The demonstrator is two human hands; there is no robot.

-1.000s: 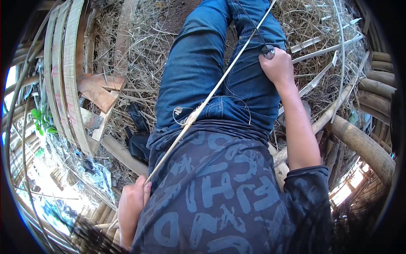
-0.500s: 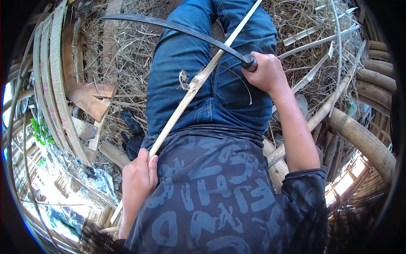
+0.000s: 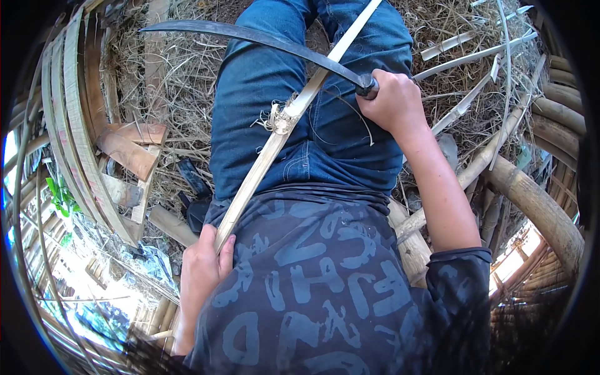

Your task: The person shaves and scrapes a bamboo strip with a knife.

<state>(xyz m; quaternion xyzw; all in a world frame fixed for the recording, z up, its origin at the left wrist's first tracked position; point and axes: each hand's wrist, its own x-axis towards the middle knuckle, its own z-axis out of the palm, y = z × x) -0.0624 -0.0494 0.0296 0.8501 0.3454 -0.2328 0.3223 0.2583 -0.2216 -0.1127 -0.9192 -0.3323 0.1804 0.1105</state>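
Note:
My left hand (image 3: 203,265) is closed round the lower part of a long pale bamboo strip (image 3: 253,177) beside my waist. The strip slants up across my lap and between my knees, with its far end past the top edge. Frayed fibres and a curled shaving cling to a rough node (image 3: 282,121) midway along it. In my right hand (image 3: 394,103), over my right thigh, is the dark handle of a long curved sickle (image 3: 262,39). Its blade points left and crosses over the strip above the node; whether they touch, I cannot tell.
Straw and shavings cover the ground (image 3: 184,81). Split bamboo slats (image 3: 62,125) and wooden offcuts (image 3: 130,153) are at the left. Pale strips (image 3: 469,59) lie at the right, near thick bamboo poles (image 3: 537,206). A clear plastic sheet (image 3: 150,262) lies at the lower left.
The strip has turned, showing a wider face and more of the node with its fibres. My left hand has shifted slightly down. The sickle's place across the strip is nearly the same.

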